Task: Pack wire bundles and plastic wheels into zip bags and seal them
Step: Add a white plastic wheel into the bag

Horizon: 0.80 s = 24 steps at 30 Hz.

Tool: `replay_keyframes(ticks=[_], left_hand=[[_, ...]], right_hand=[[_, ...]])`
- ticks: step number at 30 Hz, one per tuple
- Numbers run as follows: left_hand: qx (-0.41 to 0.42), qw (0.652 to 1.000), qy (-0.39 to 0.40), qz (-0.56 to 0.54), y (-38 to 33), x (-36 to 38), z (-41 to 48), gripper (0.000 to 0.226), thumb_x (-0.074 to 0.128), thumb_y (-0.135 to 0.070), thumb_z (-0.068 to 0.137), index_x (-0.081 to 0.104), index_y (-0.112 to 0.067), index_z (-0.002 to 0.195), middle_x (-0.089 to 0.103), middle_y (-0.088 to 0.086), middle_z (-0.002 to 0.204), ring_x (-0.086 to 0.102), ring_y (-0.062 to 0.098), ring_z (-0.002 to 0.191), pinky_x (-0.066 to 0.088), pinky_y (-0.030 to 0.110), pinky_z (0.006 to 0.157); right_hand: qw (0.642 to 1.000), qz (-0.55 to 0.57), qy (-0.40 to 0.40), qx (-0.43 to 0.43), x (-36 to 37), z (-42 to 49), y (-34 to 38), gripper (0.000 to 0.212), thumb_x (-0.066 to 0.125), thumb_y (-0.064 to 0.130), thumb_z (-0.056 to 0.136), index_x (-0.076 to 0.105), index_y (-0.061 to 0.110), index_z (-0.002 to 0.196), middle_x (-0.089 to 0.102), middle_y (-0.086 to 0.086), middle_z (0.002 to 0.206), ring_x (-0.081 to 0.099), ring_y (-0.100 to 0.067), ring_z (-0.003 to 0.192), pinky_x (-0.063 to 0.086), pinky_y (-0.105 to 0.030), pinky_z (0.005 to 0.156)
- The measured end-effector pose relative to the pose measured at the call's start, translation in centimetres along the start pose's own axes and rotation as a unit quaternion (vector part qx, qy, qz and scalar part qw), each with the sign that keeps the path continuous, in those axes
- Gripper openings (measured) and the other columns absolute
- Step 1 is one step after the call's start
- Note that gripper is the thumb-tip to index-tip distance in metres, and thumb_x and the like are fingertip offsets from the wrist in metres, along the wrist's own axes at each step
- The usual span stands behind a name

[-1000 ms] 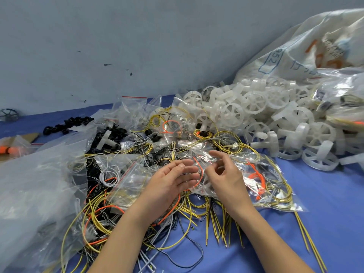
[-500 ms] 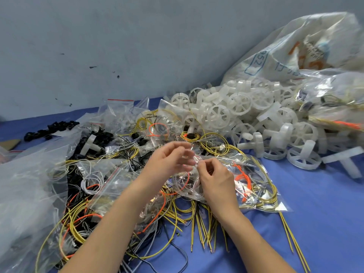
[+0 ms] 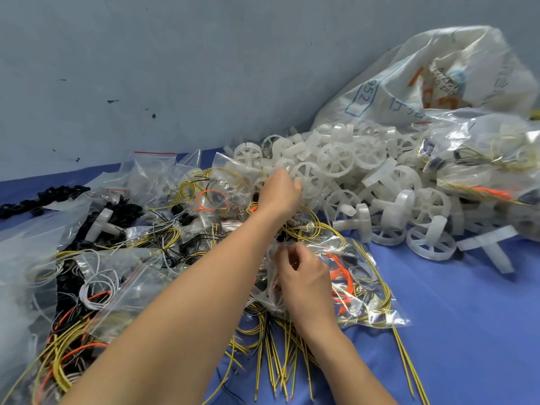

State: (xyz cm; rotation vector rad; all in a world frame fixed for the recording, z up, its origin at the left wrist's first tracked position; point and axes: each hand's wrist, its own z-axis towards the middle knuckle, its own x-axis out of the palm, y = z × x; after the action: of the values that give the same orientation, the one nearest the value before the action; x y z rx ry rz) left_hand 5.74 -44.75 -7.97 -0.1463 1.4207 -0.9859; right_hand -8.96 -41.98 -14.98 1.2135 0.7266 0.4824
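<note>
The zip bag [image 3: 361, 290] is clear and crumpled, holds orange and yellow wire bundles [image 3: 340, 273], and lies on the blue desk [image 3: 467, 331] just in front of the heaped white plastic wheels [image 3: 336, 162]. Right hand [image 3: 304, 276] – grip curled tight, pinching the bag's edge. Left hand [image 3: 280, 194] – at the wheels, fingers hidden, grip state cannot be told.

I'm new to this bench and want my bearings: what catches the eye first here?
The heap of white plastic wheels at back right, beside a printed sack. The left hand is at the heap's near edge, while the right hand pinches a clear zip bag of wires at centre, above loose yellow wires.
</note>
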Motion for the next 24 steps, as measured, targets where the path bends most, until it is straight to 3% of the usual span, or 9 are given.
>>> replay_keyframes(ticks=[2, 4, 7, 9, 13, 19, 21, 24], left_hand=[[0.004, 0.999, 0.015, -0.03, 0.0, -0.1, -0.3, 0.02, 0.048, -0.029, 0.098, 0.053, -0.01, 0.092, 0.062, 0.005, 0.086, 0.065, 0.028, 0.083, 0.055, 0.041, 0.075], [0.014, 0.993, 0.022, -0.115, 0.0, -0.9, -1.2, 0.018, 0.051, -0.033, 0.097, 0.054, -0.015, 0.095, 0.062, 0.001, 0.09, 0.063, 0.023, 0.085, 0.056, 0.041, 0.076], [0.044, 0.962, 0.015, -0.27, 0.5, -3.6, -4.7, 0.016, 0.058, -0.038, 0.094, 0.058, -0.022, 0.094, 0.063, -0.004, 0.081, 0.061, 0.012, 0.072, 0.055, 0.029, 0.063], [0.031, 0.917, 0.037, -0.395, 1.9, -5.6, -7.8, 0.021, 0.066, -0.041, 0.089, 0.066, -0.022, 0.095, 0.065, -0.007, 0.074, 0.061, 0.006, 0.066, 0.053, 0.022, 0.058], [-0.063, 0.783, 0.071, -0.615, 5.8, -7.7, -13.1, 0.014, 0.076, -0.039, 0.075, 0.078, -0.025, 0.08, 0.064, -0.003, 0.072, 0.06, 0.008, 0.061, 0.051, 0.023, 0.052], [-0.14, 0.665, 0.084, -0.728, 10.1, -7.1, -15.3, 0.026, 0.066, -0.04, 0.083, 0.064, -0.017, 0.096, 0.055, -0.003, 0.079, 0.051, 0.008, 0.066, 0.049, 0.02, 0.053], [-0.144, 0.651, 0.075, -0.742, 10.6, -7.0, -15.2, 0.025, 0.066, -0.042, 0.084, 0.064, -0.018, 0.09, 0.056, -0.003, 0.079, 0.053, 0.008, 0.069, 0.05, 0.021, 0.056], [-0.138, 0.649, 0.061, -0.746, 11.1, -6.7, -15.2, 0.037, 0.066, -0.049, 0.086, 0.069, -0.019, 0.107, 0.063, -0.001, 0.088, 0.06, 0.01, 0.078, 0.052, 0.025, 0.064]], right_hand=[[1.0, 0.002, 0.003, 0.002, 0.0, 0.0, 0.0, 0.026, 0.052, 0.037, 0.097, 0.062, 0.023, 0.077, 0.061, 0.004, 0.063, 0.058, -0.018, 0.061, 0.046, -0.044, 0.062], [1.0, 0.001, 0.004, -0.001, 0.0, 0.0, 0.0, 0.025, 0.052, 0.037, 0.097, 0.063, 0.023, 0.079, 0.061, 0.005, 0.064, 0.057, -0.016, 0.062, 0.046, -0.042, 0.063], [1.0, 0.01, 0.009, -0.001, 0.0, -0.1, 0.1, 0.025, 0.051, 0.039, 0.098, 0.065, 0.024, 0.084, 0.067, 0.003, 0.07, 0.063, -0.018, 0.068, 0.051, -0.043, 0.067], [1.0, 0.009, 0.01, 0.0, 0.1, -0.2, 0.0, 0.025, 0.052, 0.038, 0.098, 0.065, 0.023, 0.082, 0.067, 0.002, 0.07, 0.063, -0.018, 0.069, 0.051, -0.045, 0.07], [1.0, -0.02, 0.003, -0.012, 0.2, -0.3, -0.1, 0.027, 0.054, 0.037, 0.098, 0.062, 0.022, 0.078, 0.065, 0.002, 0.066, 0.059, -0.014, 0.064, 0.05, -0.043, 0.068], [0.999, -0.019, 0.009, -0.025, 0.1, -0.6, -0.1, 0.028, 0.054, 0.038, 0.099, 0.061, 0.024, 0.076, 0.065, 0.0, 0.066, 0.061, -0.016, 0.059, 0.051, -0.041, 0.06], [0.999, -0.018, 0.009, -0.031, 0.1, -0.7, -0.1, 0.028, 0.054, 0.037, 0.1, 0.061, 0.024, 0.076, 0.065, -0.001, 0.066, 0.061, -0.017, 0.057, 0.05, -0.041, 0.058], [0.999, -0.023, 0.008, -0.038, 0.1, -0.9, -0.2, 0.029, 0.054, 0.039, 0.1, 0.061, 0.024, 0.076, 0.064, -0.002, 0.066, 0.06, -0.018, 0.054, 0.049, -0.041, 0.056]])
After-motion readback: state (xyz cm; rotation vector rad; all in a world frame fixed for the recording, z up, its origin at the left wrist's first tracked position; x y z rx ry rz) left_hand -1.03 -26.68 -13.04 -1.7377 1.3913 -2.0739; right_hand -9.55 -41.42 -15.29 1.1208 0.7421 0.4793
